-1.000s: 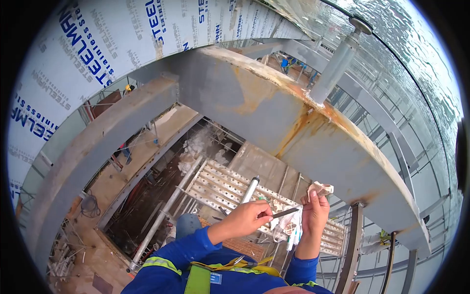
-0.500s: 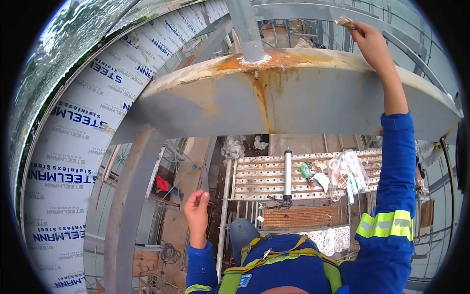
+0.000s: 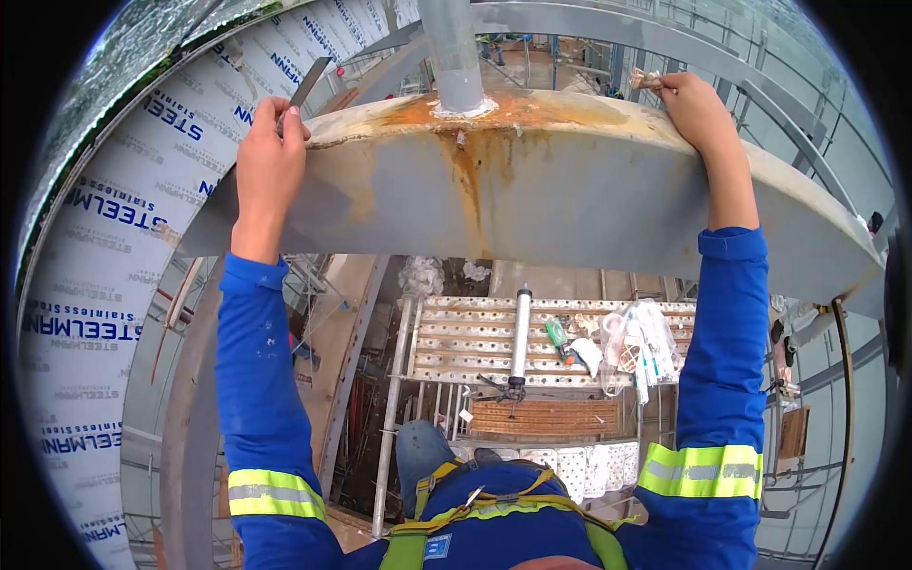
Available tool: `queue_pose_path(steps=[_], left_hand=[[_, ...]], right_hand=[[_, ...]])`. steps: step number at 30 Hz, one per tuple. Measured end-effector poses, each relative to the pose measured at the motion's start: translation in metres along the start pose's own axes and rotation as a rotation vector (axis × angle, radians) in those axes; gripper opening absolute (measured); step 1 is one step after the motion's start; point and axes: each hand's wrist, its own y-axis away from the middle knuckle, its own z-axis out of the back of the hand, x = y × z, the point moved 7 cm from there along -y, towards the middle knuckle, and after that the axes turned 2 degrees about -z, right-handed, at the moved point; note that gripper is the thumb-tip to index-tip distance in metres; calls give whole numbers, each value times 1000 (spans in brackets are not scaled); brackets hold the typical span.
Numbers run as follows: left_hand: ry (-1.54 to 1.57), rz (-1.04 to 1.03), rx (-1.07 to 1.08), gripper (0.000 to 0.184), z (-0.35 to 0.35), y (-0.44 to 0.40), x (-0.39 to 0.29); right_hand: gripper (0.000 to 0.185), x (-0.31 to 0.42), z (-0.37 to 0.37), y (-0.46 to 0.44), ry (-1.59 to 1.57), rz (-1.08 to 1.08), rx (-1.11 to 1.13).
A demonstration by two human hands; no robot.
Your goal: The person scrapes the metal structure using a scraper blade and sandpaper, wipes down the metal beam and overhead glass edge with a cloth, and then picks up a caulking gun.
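Pinching strip (image 3: pixel 311 82) and wad (image 3: pixel 643 80), fingers (image 3: pixel 294 124) closed

I count two bare hands in front of me — one left hand (image 3: pixel 271 157), one right hand (image 3: pixel 700 112). They come with two blue sleeves (image 3: pixel 258 380), each circled by a single reflective band (image 3: pixel 275 494), so two bands altogether. There is one dark flat blade (image 3: pixel 311 82), one crumpled scrap (image 3: pixel 645 81), one rust-streaked curved beam (image 3: pixel 589 195) and one thick round post (image 3: pixel 452 57). Below sit one perforated platform (image 3: pixel 456 344), one caulking gun (image 3: pixel 521 337), one green item (image 3: pixel 556 331) and at least one clear plastic bag (image 3: pixel 616 344). One harness (image 3: pixel 445 520) shows two green straps (image 3: pixel 407 551) — plus one denim knee (image 3: pixel 426 451). The STEELMANN prints (image 3: pixel 81 328) are too many for me to number.
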Motion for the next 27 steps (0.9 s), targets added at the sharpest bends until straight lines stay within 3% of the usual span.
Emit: queue_pose_path(steps=[4, 9, 14, 17, 21, 22, 23, 24, 27], left_hand=[[-170, -39, 130, 29, -60, -57, 44], [-135, 15, 277, 37, -90, -79, 70], [-165, 33, 417, 37, -93, -77, 50], [-135, 52, 342, 37, -91, -76, 55], [-138, -23, 273, 36, -96, -80, 62], [-138, -5, 358, 35, -99, -83, 62], [-182, -3, 201, 31, -119, -102, 111], [-168, -14, 273, 42, -115, -100, 101], [-169, -4, 271, 40, -111, -92, 89]], right_hand=[[29, -1, -3, 3, 15, -16, -8], [28, 0, 2, 7, -14, -40, -43], [26, 1, -1, 2, 13, 28, -52], [26, 2, 1, 3, -31, -75, 42], [31, -12, -5, -7, 38, 10, -11], [31, -17, -8, -14, 80, 15, 46], [33, -21, -10, -21, 61, 36, 77], [34, -25, -12, -22, 30, 52, 79], [37, -18, -8, -15, 37, 22, 50]])
